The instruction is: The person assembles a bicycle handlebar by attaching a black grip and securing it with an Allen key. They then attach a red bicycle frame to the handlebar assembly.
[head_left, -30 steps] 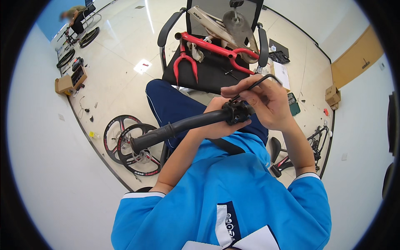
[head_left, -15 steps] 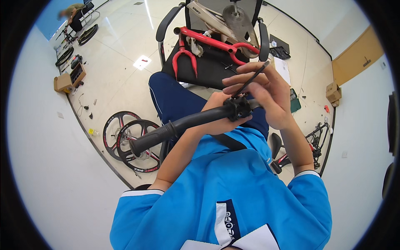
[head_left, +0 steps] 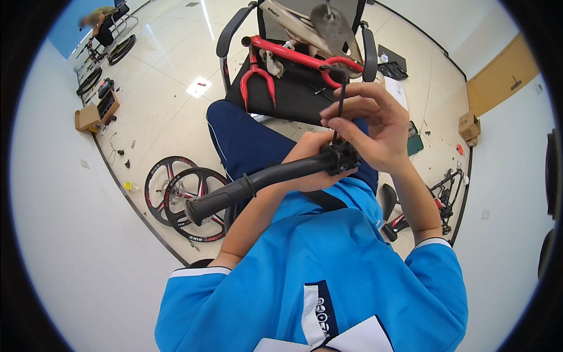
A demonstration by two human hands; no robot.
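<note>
A black bicycle handlebar (head_left: 278, 177) with a rubber grip at its near left end lies slantwise over my lap. My left hand (head_left: 306, 148) is wrapped around it from beneath, close to the black clamp (head_left: 345, 158) at its right end. An L-shaped black hex key (head_left: 341, 104) rises from the clamp, nearly upright, its bent end pointing left. My right hand (head_left: 378, 132) has thumb and fingers around the key's shaft. The key's lower tip is hidden at the clamp.
Ahead, a black chair (head_left: 293, 105) bears a red fork (head_left: 255, 76), a red frame part (head_left: 287, 53) and a pale frame piece (head_left: 293, 23). Two black wheels (head_left: 196, 202) lie at left; a bicycle frame (head_left: 448, 199) lies at right. Another person (head_left: 102, 23) is far left.
The hex key has swung from leaning right to nearly upright, its bent end now showing at the top. My right hand has turned with it; the handlebar and my left hand have barely shifted.
</note>
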